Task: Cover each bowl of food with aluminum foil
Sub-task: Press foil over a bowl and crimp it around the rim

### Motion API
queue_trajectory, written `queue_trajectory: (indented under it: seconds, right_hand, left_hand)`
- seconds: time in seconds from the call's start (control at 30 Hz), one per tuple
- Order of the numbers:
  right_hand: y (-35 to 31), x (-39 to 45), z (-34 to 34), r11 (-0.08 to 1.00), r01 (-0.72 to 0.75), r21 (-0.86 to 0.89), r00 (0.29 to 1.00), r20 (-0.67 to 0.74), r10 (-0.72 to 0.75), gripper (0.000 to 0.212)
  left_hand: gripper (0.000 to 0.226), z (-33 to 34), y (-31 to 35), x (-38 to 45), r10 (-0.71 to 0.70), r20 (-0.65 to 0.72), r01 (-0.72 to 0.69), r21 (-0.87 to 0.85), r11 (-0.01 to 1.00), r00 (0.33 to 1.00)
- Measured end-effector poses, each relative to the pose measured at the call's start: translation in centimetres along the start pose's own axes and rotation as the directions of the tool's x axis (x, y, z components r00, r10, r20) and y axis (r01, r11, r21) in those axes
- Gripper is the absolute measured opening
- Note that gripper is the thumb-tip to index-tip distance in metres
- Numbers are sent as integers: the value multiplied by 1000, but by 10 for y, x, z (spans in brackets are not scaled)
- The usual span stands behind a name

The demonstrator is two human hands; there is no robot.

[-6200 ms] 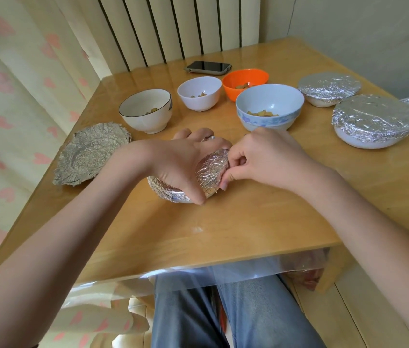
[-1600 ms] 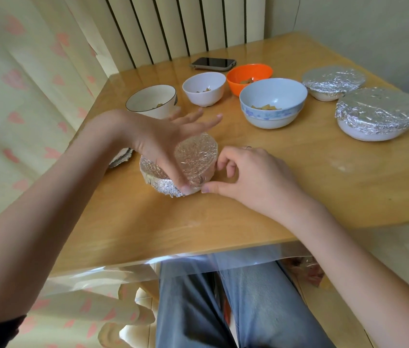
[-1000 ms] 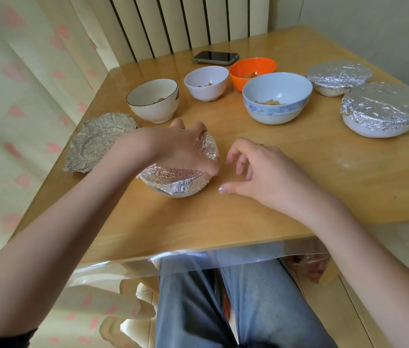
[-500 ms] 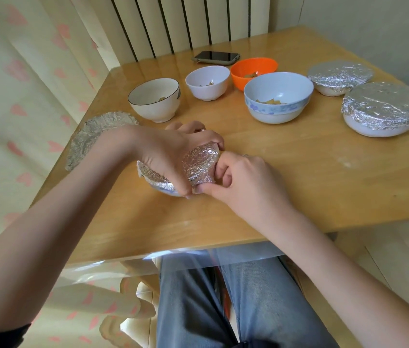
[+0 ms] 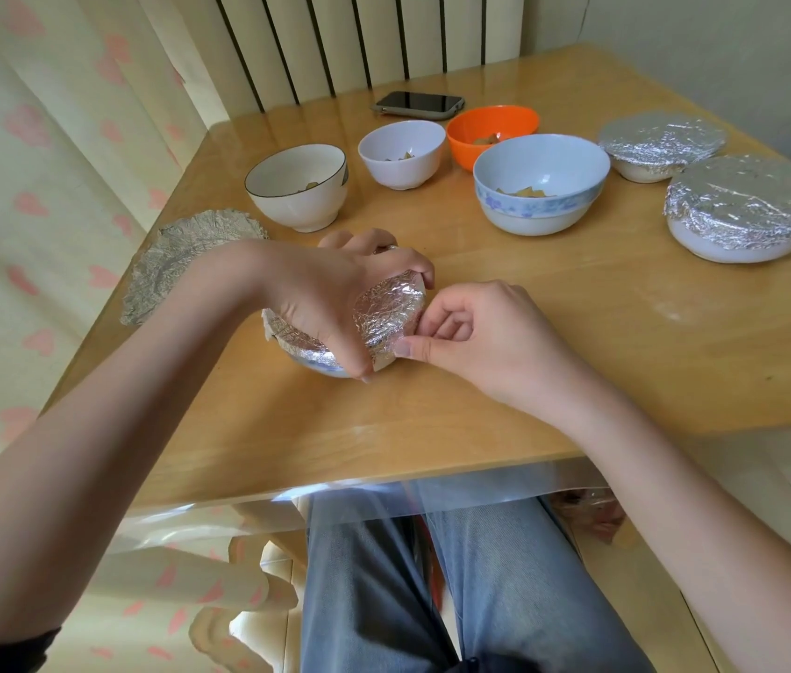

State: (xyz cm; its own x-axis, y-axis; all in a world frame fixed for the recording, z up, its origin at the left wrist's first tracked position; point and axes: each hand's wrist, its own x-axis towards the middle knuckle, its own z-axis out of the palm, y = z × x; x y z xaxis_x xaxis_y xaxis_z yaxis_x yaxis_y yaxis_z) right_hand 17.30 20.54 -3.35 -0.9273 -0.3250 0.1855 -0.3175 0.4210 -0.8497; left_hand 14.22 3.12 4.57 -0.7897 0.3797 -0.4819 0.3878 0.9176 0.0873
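A small bowl wrapped in crinkled foil (image 5: 386, 315) sits on the wooden table (image 5: 578, 332) in front of me. My left hand (image 5: 335, 293) curls over its top and grips it, thumb down on the near rim. My right hand (image 5: 471, 332) pinches the foil edge at the bowl's right side. A spare crumpled foil sheet (image 5: 179, 255) lies at the table's left edge. Four uncovered bowls with food stand behind: a black-rimmed white bowl (image 5: 298, 191), a small white bowl (image 5: 403, 153), an orange bowl (image 5: 490, 133) and a blue-patterned bowl (image 5: 541, 184).
Two foil-covered bowls stand at the right: a smaller bowl (image 5: 660, 148) and a larger bowl (image 5: 747, 206). A phone (image 5: 417, 104) lies at the back by the radiator. A clear plastic sheet hangs over the table's near edge, above my knees.
My left hand stayed clamped over the wrapped bowl. My right hand shifted along the right rim, pressing and pinching the foil there. The bowl has turned slightly.
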Motion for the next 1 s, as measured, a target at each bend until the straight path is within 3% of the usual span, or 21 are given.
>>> queue_trajectory:
  seconds: [0.17, 0.33, 0.4, 0.57, 0.63, 0.77, 0.93, 1.0]
  right_hand:
    - [3, 9, -2, 998, 58, -39, 998, -20, -59, 29]
    - [-4, 20, -14, 929, 50, -367, 998, -8, -57, 46]
    - [-2, 20, -13, 936, 58, -348, 998, -1, -62, 47]
    - [10, 13, -14, 993, 87, -82, 990, 120, -77, 45]
    - [10, 14, -14, 996, 87, -36, 992, 98, -83, 47]
    - [6, 17, -11, 976, 103, -192, 994, 55, -94, 44]
    - [1, 16, -13, 893, 133, -430, 990, 12, -141, 38]
    - [2, 16, -18, 903, 132, -410, 988, -20, -154, 32]
  left_hand:
    - [99, 0, -4, 2, 13, -12, -13, -1, 1000, 1000]
    - [99, 3, -3, 3, 15, -39, -15, 1, 1000, 999]
    - [99, 2, -3, 2, 15, -31, -15, -9, 1000, 999]
    - [100, 0, -2, 1, 12, -28, -12, 15, 1000, 1000]
    - [101, 0, -3, 1, 12, -31, -12, 12, 1000, 999]
    - [103, 1, -2, 1, -9, -22, 9, 13, 1000, 1000]
    - [99, 5, 3, 1, -180, -88, 179, -25, 984, 980]
    - [114, 7, 7, -1, -291, -67, 287, -57, 956, 955]
